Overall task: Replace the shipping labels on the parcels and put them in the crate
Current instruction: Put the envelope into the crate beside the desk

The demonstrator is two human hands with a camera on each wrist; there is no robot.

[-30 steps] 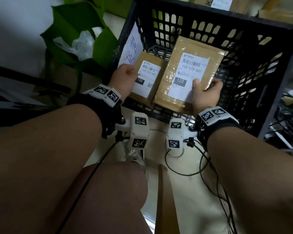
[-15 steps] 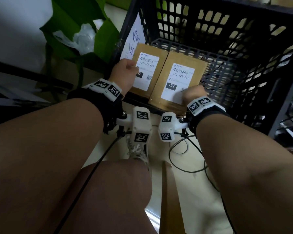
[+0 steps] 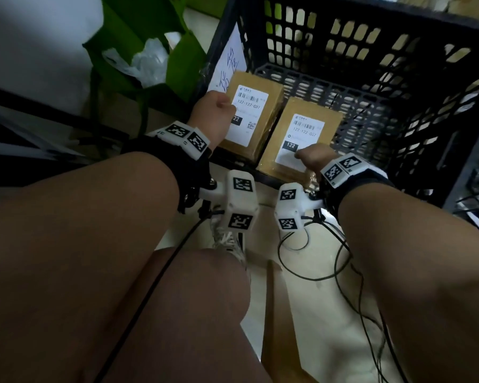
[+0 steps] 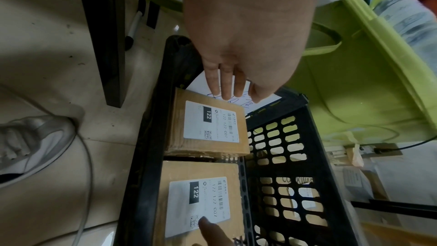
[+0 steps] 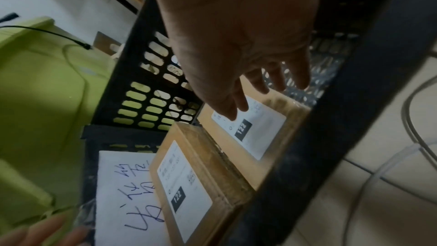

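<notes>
Parcels, left parcel (image 3: 256,117) and right parcel (image 3: 297,139), lie side by side in the crate (image 3: 398,111); left hand (image 3: 210,114) and right hand (image 3: 314,156) hover open, holding nothing.

The crate (image 3: 371,87) is black with a slotted grid. Both parcels (image 3: 263,111) (image 3: 296,167) are brown, each with a white label (image 3: 246,114) carrying a black barcode and block. The bag (image 3: 155,26) is green, the wristbands (image 3: 186,135) white with black squares.
</notes>
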